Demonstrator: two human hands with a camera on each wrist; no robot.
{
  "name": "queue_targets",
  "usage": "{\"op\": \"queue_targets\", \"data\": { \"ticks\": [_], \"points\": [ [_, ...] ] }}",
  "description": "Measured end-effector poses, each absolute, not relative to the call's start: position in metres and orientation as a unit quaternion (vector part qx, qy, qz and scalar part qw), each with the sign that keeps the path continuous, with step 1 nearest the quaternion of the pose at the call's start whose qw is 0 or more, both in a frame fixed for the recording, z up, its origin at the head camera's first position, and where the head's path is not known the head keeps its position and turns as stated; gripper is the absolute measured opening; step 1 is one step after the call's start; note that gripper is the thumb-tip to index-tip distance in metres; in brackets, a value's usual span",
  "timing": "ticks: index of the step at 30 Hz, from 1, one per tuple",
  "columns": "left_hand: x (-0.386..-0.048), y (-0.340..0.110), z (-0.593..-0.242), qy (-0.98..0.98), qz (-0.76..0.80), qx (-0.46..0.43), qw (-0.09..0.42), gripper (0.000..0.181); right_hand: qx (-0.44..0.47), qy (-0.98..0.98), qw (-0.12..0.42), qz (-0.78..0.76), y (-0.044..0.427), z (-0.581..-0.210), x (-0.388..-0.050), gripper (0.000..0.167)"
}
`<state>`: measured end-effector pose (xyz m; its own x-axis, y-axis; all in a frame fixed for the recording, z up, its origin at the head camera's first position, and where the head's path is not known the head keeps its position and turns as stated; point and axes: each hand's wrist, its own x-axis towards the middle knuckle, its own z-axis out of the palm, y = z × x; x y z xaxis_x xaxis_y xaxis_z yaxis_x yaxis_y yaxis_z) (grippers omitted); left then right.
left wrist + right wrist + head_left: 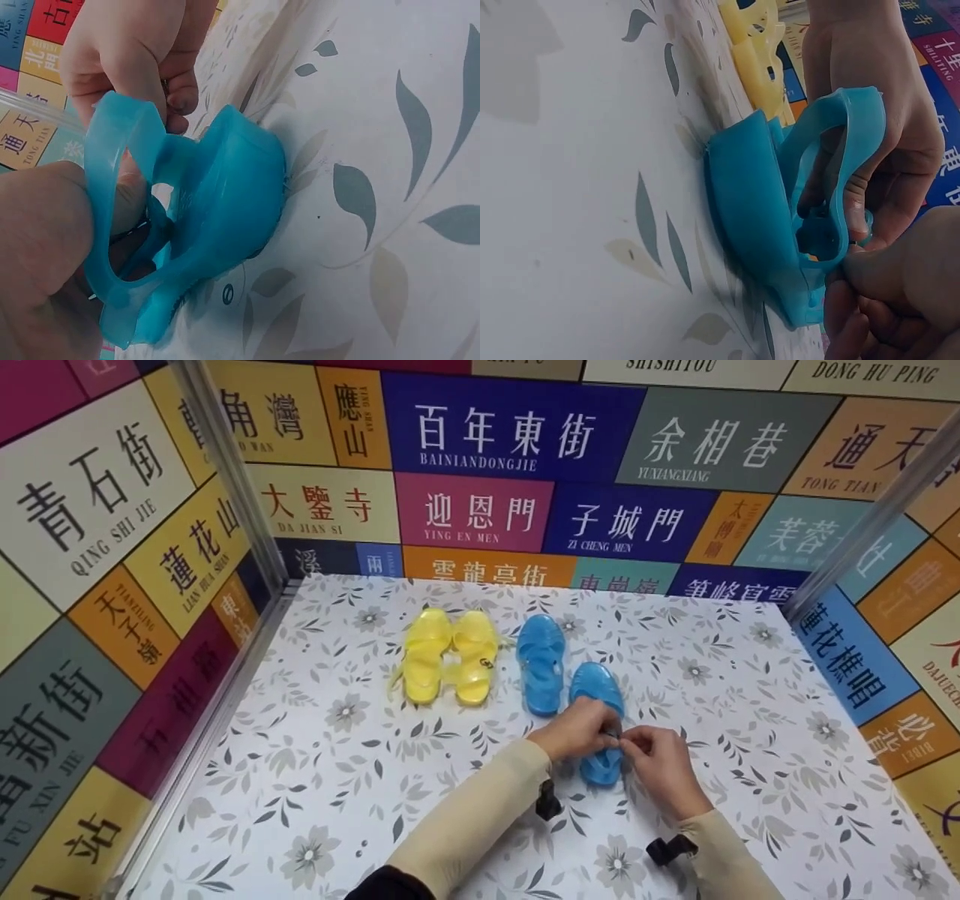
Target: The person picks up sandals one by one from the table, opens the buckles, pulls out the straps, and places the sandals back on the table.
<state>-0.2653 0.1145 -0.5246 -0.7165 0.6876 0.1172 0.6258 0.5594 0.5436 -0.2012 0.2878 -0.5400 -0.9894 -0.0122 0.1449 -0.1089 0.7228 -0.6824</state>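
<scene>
Two blue sandals lie on the table, toes pointing away from me. The left blue sandal (541,660) lies untouched. Over the right blue sandal (596,682) my left hand (581,727) reaches across the middle, thumb and fingers pinching its strap (864,124) at the outer side. From the right, my right hand (661,757) pinches the same strap area, its fingertips meeting the left ones. In the left wrist view the heel strap (101,202) stands up in a loop above the sole. The fingers largely hide the strap's fastening.
A pair of yellow sandals (472,641) lies left of the blue ones. Beneath everything is a white tabletop with a leaf pattern (315,780). Panels with printed street names (517,427) wall in the back and both sides, with metal posts (232,480) at the corners.
</scene>
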Motion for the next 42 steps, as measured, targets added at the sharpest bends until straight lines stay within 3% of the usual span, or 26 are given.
{"op": "queue_targets", "data": {
  "ticks": [9,25,42],
  "points": [
    [-0.275,0.11,-0.512,0.884,0.271,0.378,0.051,0.013,0.047,-0.922,0.073,0.378,0.288,-0.539,-0.207,0.021],
    [-0.274,0.109,-0.522,0.867,0.319,0.381,0.041,0.015,0.055,-0.92,0.07,0.382,0.289,-0.54,-0.206,0.018],
    [-0.268,0.108,-0.526,0.871,0.366,0.323,0.054,0.016,0.052,-0.92,0.073,0.382,0.289,-0.552,-0.199,0.016]
  ]
}}
